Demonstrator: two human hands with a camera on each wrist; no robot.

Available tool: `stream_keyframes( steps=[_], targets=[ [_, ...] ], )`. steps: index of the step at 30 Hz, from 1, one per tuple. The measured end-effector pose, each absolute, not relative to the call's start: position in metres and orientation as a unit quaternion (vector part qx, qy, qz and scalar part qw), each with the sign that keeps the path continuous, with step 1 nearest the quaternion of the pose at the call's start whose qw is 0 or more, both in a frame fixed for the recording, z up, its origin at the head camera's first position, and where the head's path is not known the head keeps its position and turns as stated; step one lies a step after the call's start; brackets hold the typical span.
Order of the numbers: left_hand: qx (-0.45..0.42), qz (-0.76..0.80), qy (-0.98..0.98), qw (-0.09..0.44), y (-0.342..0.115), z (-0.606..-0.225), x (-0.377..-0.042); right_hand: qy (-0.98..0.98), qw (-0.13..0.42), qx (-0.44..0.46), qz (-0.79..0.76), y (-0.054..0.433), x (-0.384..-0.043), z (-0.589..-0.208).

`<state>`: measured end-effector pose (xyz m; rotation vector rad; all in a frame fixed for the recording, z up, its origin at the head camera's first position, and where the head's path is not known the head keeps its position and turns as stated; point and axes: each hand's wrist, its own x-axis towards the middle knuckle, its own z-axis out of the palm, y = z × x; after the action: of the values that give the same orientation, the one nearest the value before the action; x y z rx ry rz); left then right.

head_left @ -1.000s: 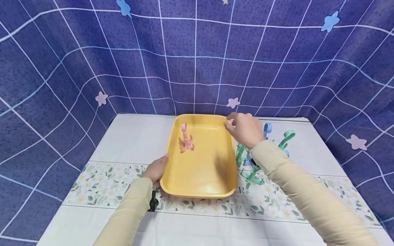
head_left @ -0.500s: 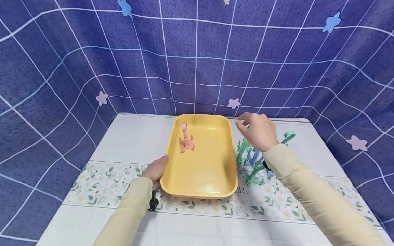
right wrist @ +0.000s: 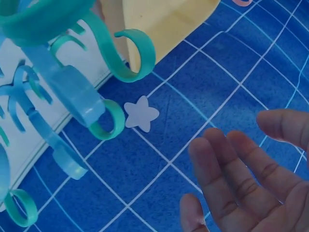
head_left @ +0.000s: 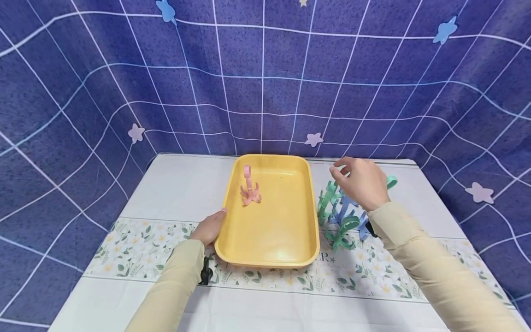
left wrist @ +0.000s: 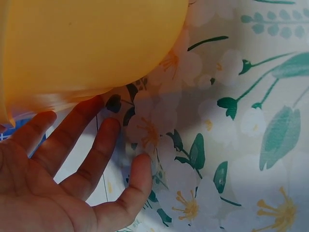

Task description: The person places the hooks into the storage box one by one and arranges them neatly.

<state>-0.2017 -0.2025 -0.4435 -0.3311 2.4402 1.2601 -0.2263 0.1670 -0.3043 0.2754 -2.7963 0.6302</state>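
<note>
A pink plastic claw hook (head_left: pixel 250 193) stands near the left side inside the yellow tray (head_left: pixel 271 235), its curved end upward. My left hand (head_left: pixel 209 228) rests against the tray's left side, thumb at the rim. In the left wrist view its loosely spread fingers (left wrist: pixel 79 166) touch or lie close below the tray wall. To the right of the tray, my right hand (head_left: pixel 361 180) hovers over a cluster of green hooks (head_left: pixel 341 237) and blue hooks (head_left: pixel 341 213), partly hiding them. Nothing is between its relaxed fingers (right wrist: pixel 248 188), and the hooks are apart from them in the right wrist view.
A white tablecloth with a floral band (head_left: pixel 149 246) covers the table. Behind and at both sides hangs a blue curtain (head_left: pixel 265 92) with a white grid and stars. A dark device (head_left: pixel 206 272) sits at my left wrist.
My right hand has moved rightward from the tray's far right rim to above the green and blue hooks. The left hand, the tray and the pink hook have stayed in place.
</note>
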Motion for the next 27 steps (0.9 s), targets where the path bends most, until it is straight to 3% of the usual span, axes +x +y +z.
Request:
stream_keyframes(
  steps=[27],
  targets=[
    [-0.114, 0.437, 0.874, 0.181, -0.198, -0.438, -0.197, -0.967, 0.106, 0.067, 0.223, 0.205, -0.2, -0.331]
  ],
)
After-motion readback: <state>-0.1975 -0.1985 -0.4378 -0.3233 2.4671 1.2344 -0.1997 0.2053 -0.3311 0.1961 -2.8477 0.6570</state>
